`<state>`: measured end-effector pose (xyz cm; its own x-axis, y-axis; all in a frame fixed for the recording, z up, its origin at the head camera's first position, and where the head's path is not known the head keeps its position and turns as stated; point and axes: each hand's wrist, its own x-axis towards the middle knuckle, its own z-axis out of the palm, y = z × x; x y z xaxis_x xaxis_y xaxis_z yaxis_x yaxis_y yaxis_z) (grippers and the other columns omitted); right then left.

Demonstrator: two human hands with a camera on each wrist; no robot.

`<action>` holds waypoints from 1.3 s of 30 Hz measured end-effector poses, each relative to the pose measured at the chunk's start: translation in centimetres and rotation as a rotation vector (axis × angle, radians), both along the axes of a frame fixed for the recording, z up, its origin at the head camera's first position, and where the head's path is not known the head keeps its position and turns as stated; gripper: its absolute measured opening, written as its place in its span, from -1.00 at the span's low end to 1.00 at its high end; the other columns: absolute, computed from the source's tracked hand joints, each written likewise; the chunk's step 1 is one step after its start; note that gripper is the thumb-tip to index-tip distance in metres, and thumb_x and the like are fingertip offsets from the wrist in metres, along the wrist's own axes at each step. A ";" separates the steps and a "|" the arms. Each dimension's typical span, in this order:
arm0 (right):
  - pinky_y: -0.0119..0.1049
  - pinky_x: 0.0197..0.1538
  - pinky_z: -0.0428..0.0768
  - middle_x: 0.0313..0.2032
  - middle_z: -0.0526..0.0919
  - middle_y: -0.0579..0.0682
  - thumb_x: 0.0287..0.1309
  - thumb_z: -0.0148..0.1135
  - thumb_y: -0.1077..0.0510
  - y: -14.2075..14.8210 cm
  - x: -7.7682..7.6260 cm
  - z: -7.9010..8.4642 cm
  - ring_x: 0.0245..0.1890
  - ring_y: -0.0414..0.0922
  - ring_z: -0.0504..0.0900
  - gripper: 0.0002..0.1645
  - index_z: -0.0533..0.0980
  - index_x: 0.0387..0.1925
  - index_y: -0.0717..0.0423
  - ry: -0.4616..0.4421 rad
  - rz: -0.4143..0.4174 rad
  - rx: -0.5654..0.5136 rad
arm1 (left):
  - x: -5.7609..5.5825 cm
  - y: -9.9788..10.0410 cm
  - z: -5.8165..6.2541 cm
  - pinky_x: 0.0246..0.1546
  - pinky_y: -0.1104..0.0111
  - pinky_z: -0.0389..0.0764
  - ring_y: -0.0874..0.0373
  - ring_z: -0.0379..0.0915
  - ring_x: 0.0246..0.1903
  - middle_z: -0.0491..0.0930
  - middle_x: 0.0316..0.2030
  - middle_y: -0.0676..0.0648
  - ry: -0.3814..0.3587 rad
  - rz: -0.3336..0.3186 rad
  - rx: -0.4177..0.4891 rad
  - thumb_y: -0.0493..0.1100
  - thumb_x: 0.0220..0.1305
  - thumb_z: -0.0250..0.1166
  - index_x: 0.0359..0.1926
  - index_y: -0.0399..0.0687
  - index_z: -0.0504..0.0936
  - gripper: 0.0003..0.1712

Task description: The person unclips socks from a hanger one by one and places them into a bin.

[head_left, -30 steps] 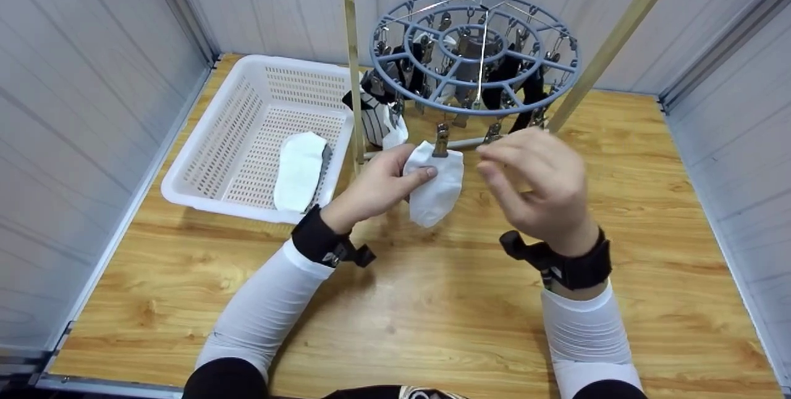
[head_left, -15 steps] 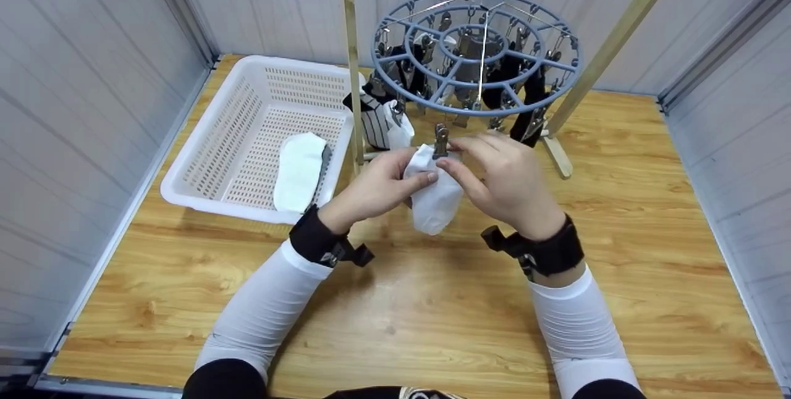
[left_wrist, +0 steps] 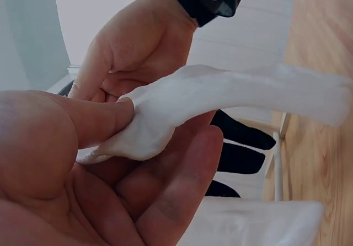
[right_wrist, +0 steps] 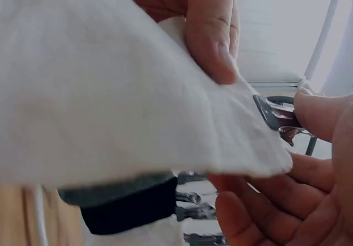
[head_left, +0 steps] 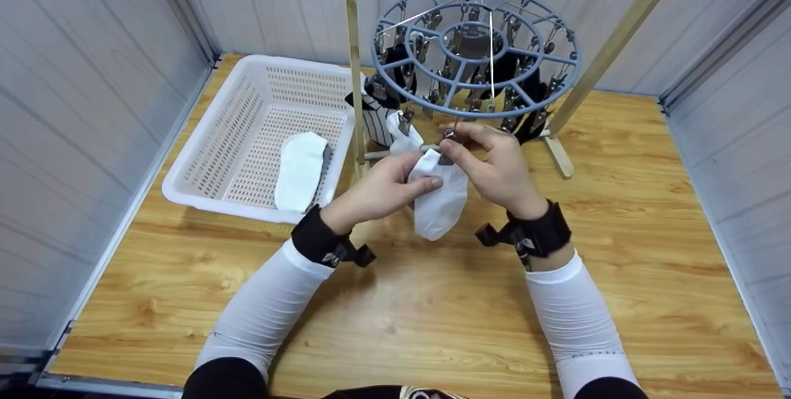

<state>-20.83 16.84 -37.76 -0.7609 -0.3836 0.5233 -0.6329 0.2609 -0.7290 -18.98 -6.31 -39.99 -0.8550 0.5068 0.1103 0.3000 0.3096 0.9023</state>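
A white sock (head_left: 440,210) hangs toe-down in front of the round blue clip hanger (head_left: 479,115). My left hand (head_left: 386,188) pinches it near the cuff, thumb on the front. At the cuff my right hand (head_left: 497,167) pinches a metal clip (right_wrist: 269,113) of the hanger between thumb and fingers. In the right wrist view this clip lies at the sock's edge, under my thumb (right_wrist: 317,113); whether it bites the fabric I cannot tell. Another white sock (head_left: 403,134) hangs from a clip just behind my left hand.
To the left stands a white perforated basket (head_left: 210,206) with a white sock (head_left: 301,170) in it. A striped sock (head_left: 377,124) and several dark socks hang from the hanger. Wooden posts (head_left: 353,47) flank the hanger, and a wooden foot (head_left: 558,157) lies at right.
My right hand has come left from the side and taken hold of the clip at the sock's cuff. The hanger has turned a little; the sock has shifted slightly down and right.
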 end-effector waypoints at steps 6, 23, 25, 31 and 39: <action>-0.20 0.01 0.81 -0.05 0.85 0.18 0.51 0.37 0.37 -0.2 0.1 0.0 -0.12 -0.10 0.83 -0.75 0.71 0.12 0.43 -0.058 0.061 -0.106 | 0.0 0.0 0.0 -0.37 0.34 0.64 0.10 0.62 -0.39 0.67 -0.34 0.00 -0.015 0.008 0.007 -0.09 0.63 0.39 0.09 -0.20 0.69 -0.73; -0.27 0.00 0.77 -0.05 0.81 0.17 0.47 0.43 0.36 -0.2 0.2 0.0 -0.14 -0.10 0.79 -0.80 0.76 0.01 0.43 0.001 0.035 -0.165 | -0.3 -0.1 -0.3 -0.44 0.40 0.52 0.25 0.49 -0.49 0.58 -0.46 0.10 0.021 0.033 0.058 -0.14 0.64 0.37 0.02 -0.19 0.75 -0.82; -0.26 -0.02 0.78 -0.06 0.80 0.15 0.47 0.44 0.34 -0.1 0.2 -0.1 -0.15 -0.08 0.79 -0.80 0.77 0.01 0.42 0.007 0.040 -0.182 | -0.4 -0.1 -0.3 -0.43 0.40 0.53 0.26 0.49 -0.48 0.58 -0.45 0.11 0.025 0.035 0.064 -0.15 0.63 0.38 -0.04 -0.18 0.74 -0.84; -0.25 -0.08 0.79 -0.10 0.80 0.14 0.43 0.49 0.31 -0.1 0.3 -0.1 -0.19 -0.07 0.78 -0.82 0.81 -0.03 0.34 0.016 0.059 -0.218 | -0.3 -0.1 -0.3 -0.46 0.41 0.53 0.19 0.49 -0.50 0.55 -0.47 0.10 0.011 0.052 0.082 -0.15 0.63 0.38 -0.08 -0.16 0.75 -0.85; -0.29 -0.15 0.74 -0.17 0.81 0.16 0.37 0.49 0.41 -0.2 0.6 0.2 -0.25 -0.09 0.77 -0.84 0.84 -0.06 0.30 0.052 0.064 -0.239 | -0.1 -0.1 -0.1 -0.47 0.40 0.61 -0.08 0.56 -0.48 0.53 -0.51 0.10 -0.011 0.053 0.097 -0.17 0.62 0.39 -0.06 -0.17 0.76 -0.86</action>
<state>-20.26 16.64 -37.59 -0.7089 -0.2906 0.6426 -0.6807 0.0435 -0.7312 -19.06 -6.44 -40.12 -0.8815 0.4485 0.1474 0.2757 0.2355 0.9319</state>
